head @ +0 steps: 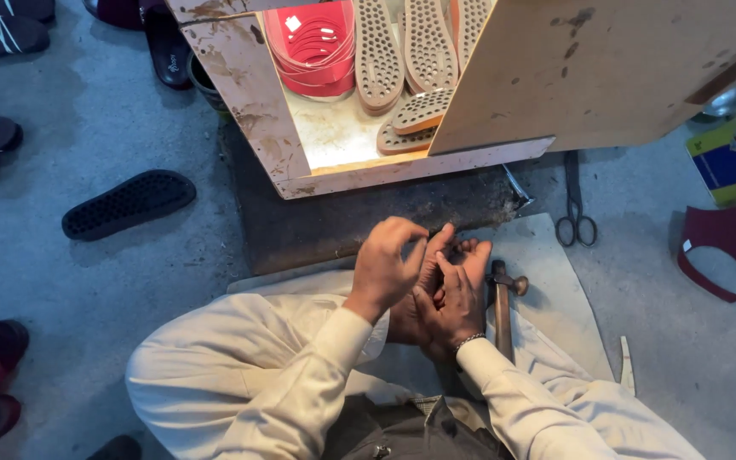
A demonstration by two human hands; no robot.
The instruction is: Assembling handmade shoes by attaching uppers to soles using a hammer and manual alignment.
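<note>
In the head view, the person's two hands meet over a dark slab (359, 223) that lies on the floor in front of a pale wooden box (253, 94). The left hand (385, 268) arches above the right hand (453, 294), with its fingers curled down toward the right palm. The right hand lies palm up, its fingers half folded. Whatever sits between them is hidden by the fingers, so I cannot tell whether either grip pinches something or is merely pressed against the other hand.

A hammer (503, 307) with a wooden handle lies just beside the right hand, on the side away from the left hand, resting on a pale sheet (555, 290) spread over the person's lap and the floor. Its head points toward the box, and the lower handle is covered by the cream sleeve.

Inside the box, which is lit from within, a stack of red insoles (317, 47) stands beside several tan perforated soles (402, 60); a leaning board (606, 68) hides the rest of the box's inside. Scissors (576, 204) lie on the floor past the box's near corner, their tips under the board. A maroon shoe upper (726, 251) lies farther out from the scissors, near the frame edge. A black sole (128, 204) lies on the floor on the other side of the box, and dark shoes are cut off along that edge.
</note>
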